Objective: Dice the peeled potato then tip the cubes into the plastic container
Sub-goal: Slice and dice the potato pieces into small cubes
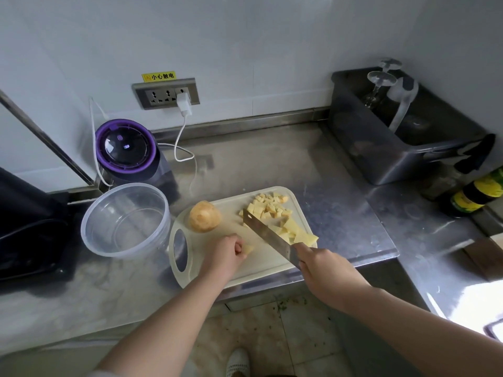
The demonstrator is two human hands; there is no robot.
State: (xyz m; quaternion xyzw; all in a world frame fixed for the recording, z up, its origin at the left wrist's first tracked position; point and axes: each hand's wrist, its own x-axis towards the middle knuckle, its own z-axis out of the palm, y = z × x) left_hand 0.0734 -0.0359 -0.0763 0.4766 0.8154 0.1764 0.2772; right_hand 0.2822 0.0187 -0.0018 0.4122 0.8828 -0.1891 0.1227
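Observation:
A pale cutting board [261, 261] lies on the steel counter. A round potato half [204, 216] sits at its far left. A pile of potato cubes [268, 206] lies at the far right, with slices [295, 231] nearer. My left hand [226, 253] pinches a small potato piece [248, 249] on the board. My right hand [324, 266] grips a cleaver [268, 236], its blade angled across the board beside the slices. The clear plastic container [125, 220] stands empty to the left of the board.
A purple-lidded appliance [128, 148] with a white cable stands behind the container. A dark object [24, 221] fills the left edge. A steel tub [394, 131] holding glasses sits at the back right, and bottles [473, 194] stand at the right.

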